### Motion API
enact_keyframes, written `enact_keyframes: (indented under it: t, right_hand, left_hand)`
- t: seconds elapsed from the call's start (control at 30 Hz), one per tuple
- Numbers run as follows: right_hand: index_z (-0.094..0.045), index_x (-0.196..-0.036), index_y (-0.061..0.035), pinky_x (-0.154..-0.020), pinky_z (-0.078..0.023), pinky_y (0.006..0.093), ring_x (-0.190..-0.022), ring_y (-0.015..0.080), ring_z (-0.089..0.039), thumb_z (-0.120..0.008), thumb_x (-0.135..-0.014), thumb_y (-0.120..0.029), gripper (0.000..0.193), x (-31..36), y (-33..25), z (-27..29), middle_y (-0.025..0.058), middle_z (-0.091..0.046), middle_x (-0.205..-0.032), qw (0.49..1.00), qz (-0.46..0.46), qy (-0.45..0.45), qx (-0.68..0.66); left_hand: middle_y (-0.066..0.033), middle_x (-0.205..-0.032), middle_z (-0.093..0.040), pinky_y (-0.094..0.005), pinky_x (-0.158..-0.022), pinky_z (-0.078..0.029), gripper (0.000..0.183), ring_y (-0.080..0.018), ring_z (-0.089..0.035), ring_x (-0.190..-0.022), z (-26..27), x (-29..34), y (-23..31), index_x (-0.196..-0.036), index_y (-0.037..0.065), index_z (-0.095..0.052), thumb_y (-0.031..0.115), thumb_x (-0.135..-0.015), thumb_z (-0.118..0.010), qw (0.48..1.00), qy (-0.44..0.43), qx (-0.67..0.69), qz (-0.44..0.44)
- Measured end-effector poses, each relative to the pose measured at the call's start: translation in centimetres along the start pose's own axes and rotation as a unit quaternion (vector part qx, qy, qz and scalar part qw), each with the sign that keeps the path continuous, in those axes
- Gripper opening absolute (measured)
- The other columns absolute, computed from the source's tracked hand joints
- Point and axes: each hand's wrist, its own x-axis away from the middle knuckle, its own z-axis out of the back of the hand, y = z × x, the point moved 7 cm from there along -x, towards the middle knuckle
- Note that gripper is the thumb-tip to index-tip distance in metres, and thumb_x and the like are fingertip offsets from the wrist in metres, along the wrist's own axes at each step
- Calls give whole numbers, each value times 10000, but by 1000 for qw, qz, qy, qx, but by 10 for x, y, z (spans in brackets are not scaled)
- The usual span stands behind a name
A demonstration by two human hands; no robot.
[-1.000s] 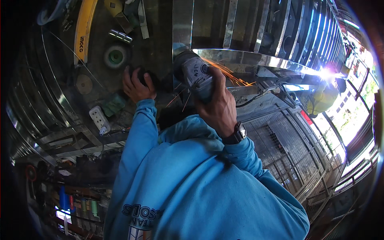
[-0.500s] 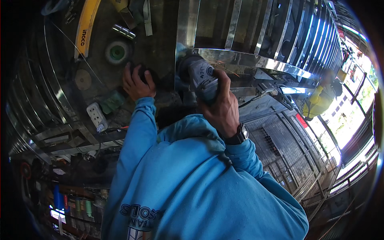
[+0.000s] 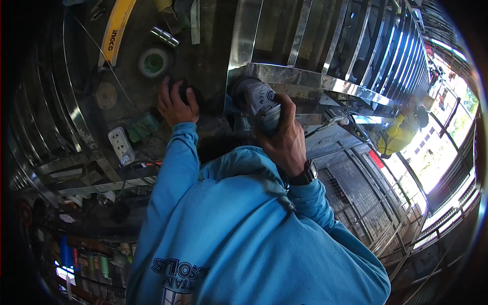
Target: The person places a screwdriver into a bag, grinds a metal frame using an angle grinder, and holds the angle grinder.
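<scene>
My right hand (image 3: 285, 145) is wrapped around the body of an angle grinder (image 3: 263, 104), a watch on its wrist. The grinder's head is against or close beside the corner of a shiny metal frame (image 3: 317, 80) with long parallel bars; its disc is mostly hidden. On the dark worktop, my left hand (image 3: 177, 108) rests with fingers spread and slightly bent. A dark object lies by its fingertips, too dim to name. Just beyond those fingers is a round abrasive wheel (image 3: 153, 62) with a green centre.
A short shiny tube (image 3: 164, 36) and a yellow strip-shaped tool (image 3: 118, 33) lie farther off. At left are a tan disc (image 3: 106, 95), a green object (image 3: 143, 127) and a white power strip (image 3: 121, 145). More metal bars stand far left. A person in yellow (image 3: 399, 134) is at right.
Thin orange sparks beside the grinder's head are gone. The grinder and right hand have shifted slightly relative to the frame's corner. The whole view has turned a little; the left hand stays put.
</scene>
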Motion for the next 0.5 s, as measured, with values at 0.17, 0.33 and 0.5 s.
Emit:
enact_keyframes:
  t: [0.17,0.33,0.5]
  right_hand:
    - [-287,-1442,-119,-765,-548,564,-936,517,-669,-750,-808,-159,786,-8,-5,6,320,-658,-1111,1000,1,16,10]
    - [-305,-1427,-109,-766,-543,565,-939,522,-667,-739,-825,-177,746,-23,-11,14,330,-664,-1088,999,26,41,9]
    - [-310,-1424,-105,-766,-545,567,-940,515,-672,-741,-822,-171,743,-14,-8,14,323,-666,-1096,999,23,31,24]
  left_hand:
    - [-109,-1436,-539,-520,-1043,-410,294,-356,-518,-1299,1,0,1,-1185,152,-640,346,-968,-591,1000,4,0,-4]
    - [-112,-1432,-546,-519,-1040,-406,318,-372,-519,-1283,0,0,0,-1179,129,-641,371,-981,-582,1000,6,9,-3]
    - [-107,-1438,-544,-518,-1041,-407,318,-370,-520,-1281,0,1,-1,-1181,133,-642,371,-978,-585,1000,5,6,3]
